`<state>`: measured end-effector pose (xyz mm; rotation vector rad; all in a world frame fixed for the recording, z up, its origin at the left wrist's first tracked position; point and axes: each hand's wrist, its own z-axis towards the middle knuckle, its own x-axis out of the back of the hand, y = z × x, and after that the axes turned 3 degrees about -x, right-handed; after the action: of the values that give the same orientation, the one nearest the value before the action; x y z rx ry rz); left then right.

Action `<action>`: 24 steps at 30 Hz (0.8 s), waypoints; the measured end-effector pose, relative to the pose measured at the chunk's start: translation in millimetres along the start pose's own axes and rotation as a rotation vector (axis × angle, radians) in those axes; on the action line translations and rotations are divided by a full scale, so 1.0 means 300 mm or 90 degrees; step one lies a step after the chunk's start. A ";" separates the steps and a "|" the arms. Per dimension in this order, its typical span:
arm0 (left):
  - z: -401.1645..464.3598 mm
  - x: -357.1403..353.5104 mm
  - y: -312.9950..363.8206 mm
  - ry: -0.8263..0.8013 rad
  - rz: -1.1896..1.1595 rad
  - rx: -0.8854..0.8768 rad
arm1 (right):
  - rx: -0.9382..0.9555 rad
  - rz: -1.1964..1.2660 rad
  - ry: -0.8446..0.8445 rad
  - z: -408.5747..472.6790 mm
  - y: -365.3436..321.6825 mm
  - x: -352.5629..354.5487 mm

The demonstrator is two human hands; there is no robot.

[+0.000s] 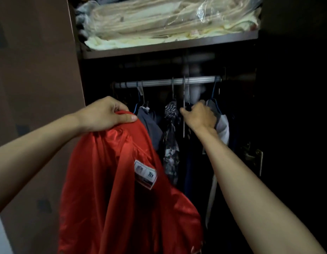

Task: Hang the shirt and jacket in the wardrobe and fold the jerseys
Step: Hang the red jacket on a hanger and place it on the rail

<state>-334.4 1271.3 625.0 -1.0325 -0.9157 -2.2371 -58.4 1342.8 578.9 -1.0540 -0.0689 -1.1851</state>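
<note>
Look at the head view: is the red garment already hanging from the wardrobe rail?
No: the left hand grips the red garment by its top, out in front of and below the rail.

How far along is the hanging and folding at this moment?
Done: nothing clearly; clothes already hang on the metal wardrobe rail, but which are the task's cannot be told. In hand: the left hand grips the shiny red jacket at its top, while the right hand grips a thin grey hanger on the rail. Left: hanging it; no jerseys in view.
</note>
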 end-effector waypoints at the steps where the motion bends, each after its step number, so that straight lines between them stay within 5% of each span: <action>1: 0.005 -0.009 -0.006 -0.003 -0.001 0.000 | 0.016 -0.058 -0.021 0.025 -0.043 -0.010; 5: 0.015 -0.015 -0.025 0.033 0.058 0.008 | 0.060 -0.235 -0.096 0.084 -0.153 -0.078; 10: -0.008 0.015 -0.052 0.053 0.123 0.021 | 0.077 -0.274 -0.094 0.086 -0.200 -0.155; 14: -0.044 0.041 -0.067 0.048 0.155 0.033 | 0.042 -0.158 -0.141 0.079 -0.186 -0.161; 24: -0.081 0.072 -0.091 0.064 0.162 0.043 | -0.037 0.164 -0.064 0.109 -0.069 -0.097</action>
<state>-376.4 1267.1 620.4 -0.9403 -0.7664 -2.0139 -71.9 1386.6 594.0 -1.1374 0.0230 -0.9053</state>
